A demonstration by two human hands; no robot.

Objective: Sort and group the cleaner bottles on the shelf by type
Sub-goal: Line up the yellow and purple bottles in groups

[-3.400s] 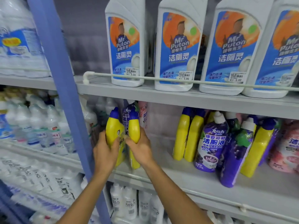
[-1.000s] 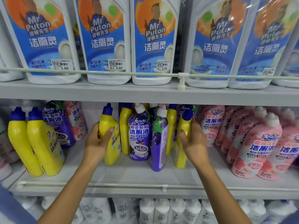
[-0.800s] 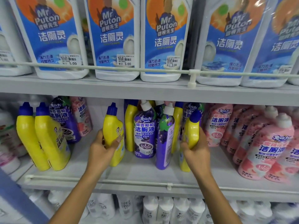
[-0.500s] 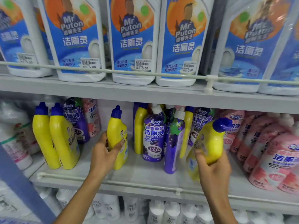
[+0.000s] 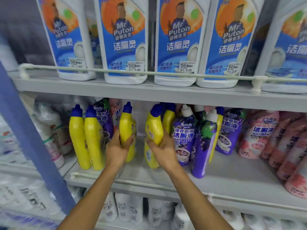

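Right hand (image 5: 163, 150) grips tilted yellow bottle (image 5: 153, 128), now moved left of purple bottle (image 5: 183, 135); left hand (image 5: 118, 146) clasps second yellow bottle (image 5: 127, 127), seemingly upright.

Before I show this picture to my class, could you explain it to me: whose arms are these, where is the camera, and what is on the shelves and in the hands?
There is no machine here. The two bare arms belong to a person, and the single picture comes from a camera worn on that person's head, looking forward and down. The left hand grips a yellow bottle with a blue cap. The right hand grips a second yellow bottle. Both are at the middle shelf. On it, a pair of yellow bottles stands to the left, purple bottles to the right and pink bottles further right. On the shelf above, large white bottles with blue labels stand behind a rail.
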